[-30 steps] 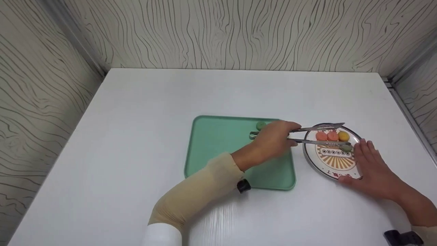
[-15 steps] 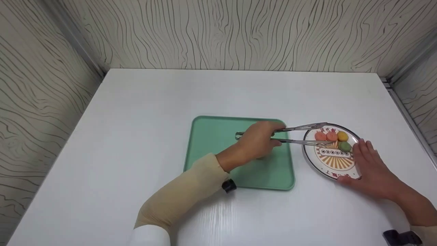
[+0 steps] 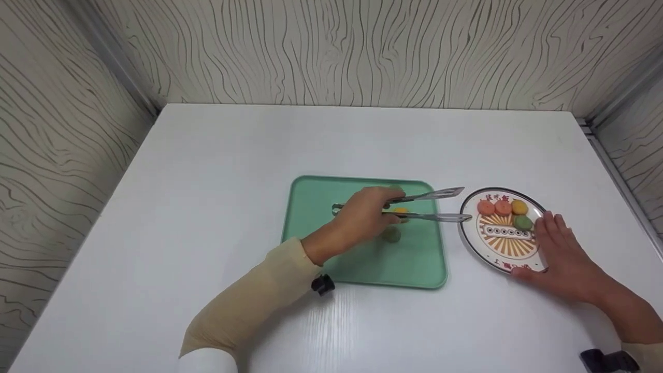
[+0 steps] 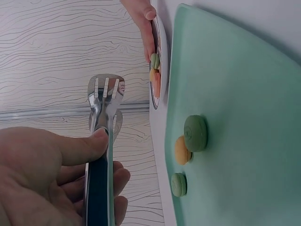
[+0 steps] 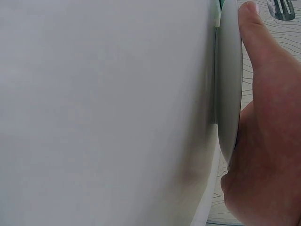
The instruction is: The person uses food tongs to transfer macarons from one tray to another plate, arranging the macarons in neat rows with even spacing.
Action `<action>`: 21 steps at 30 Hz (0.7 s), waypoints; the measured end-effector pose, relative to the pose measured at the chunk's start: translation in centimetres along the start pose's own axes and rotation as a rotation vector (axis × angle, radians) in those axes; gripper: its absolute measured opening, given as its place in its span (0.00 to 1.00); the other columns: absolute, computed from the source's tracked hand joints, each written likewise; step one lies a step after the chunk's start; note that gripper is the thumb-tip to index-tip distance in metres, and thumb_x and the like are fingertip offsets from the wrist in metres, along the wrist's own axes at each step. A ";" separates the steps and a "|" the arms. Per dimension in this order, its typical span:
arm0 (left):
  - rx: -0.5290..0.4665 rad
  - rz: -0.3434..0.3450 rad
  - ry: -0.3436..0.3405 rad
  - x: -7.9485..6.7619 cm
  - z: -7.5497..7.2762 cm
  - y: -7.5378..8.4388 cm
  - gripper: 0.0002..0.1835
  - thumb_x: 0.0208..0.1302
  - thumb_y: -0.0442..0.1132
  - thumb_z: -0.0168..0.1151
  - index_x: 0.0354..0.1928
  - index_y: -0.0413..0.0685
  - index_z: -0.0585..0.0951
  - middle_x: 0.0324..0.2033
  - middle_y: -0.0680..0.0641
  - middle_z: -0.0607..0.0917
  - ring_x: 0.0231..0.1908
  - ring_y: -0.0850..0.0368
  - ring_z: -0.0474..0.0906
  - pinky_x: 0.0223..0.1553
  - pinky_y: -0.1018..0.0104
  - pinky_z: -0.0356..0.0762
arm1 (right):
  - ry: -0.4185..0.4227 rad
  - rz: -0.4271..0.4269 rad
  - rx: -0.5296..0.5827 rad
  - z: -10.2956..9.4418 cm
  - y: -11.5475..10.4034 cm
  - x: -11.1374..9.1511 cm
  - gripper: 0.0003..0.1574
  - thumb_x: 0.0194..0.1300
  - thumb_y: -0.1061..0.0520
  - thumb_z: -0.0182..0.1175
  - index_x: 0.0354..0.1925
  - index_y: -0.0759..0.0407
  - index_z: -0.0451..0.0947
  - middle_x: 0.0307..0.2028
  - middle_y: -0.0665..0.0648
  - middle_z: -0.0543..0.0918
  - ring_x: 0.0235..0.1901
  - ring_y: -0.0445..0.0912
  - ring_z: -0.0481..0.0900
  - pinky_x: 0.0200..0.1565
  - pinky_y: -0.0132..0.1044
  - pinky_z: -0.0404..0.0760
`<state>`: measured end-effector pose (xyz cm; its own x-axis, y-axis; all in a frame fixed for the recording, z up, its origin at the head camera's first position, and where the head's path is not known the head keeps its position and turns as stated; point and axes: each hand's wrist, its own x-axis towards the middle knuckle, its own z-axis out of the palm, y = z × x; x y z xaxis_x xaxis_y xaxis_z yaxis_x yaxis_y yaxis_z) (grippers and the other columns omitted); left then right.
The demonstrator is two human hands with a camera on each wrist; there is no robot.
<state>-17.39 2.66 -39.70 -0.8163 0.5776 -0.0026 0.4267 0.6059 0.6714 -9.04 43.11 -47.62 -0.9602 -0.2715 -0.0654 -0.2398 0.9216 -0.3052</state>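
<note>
My left hand (image 3: 357, 220) grips metal tongs (image 4: 99, 188) above the green tray (image 3: 311, 217). The tongs' arms are spread, with nothing between their tips, which point toward the plate (image 3: 474, 243). Beneath the tongs, the tray bears a yellow macaron (image 4: 182, 150), a dark green macaron (image 4: 195, 133) and a lighter green macaron (image 4: 178, 184). Two pink macarons (image 3: 494, 208), a yellow macaron (image 3: 519, 207) and a green macaron (image 3: 523, 223) sit on the plate. My right hand (image 3: 570, 264) rests at the plate's right rim, fingers straight, thumb along the near edge.
The tray and plate stand side by side on a white table (image 3: 207, 207), a narrow gap between them. Wood-grain panels (image 3: 331, 52) enclose the table at the back and both sides.
My left hand has drawn the tongs leftward from over the plate to over the tray, uncovering the green macaron on the plate. My right hand has stayed at the rim.
</note>
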 end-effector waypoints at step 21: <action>-0.030 -0.049 0.004 -2.9 -1.4 -3.4 0.24 0.67 0.32 0.69 0.65 0.45 0.80 0.59 0.47 0.84 0.55 0.54 0.81 0.56 0.61 0.78 | 0.004 -0.014 0.007 0.0 0.1 -0.1 0.74 0.64 0.39 0.68 0.74 0.83 0.33 0.75 0.81 0.33 0.76 0.66 0.20 0.68 0.31 0.15</action>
<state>-17.05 -1.82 -40.91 -0.8377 0.5452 -0.0327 0.3745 0.6169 0.6922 -8.94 43.23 -47.64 -0.9575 -0.2829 -0.0571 -0.2519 0.9157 -0.3130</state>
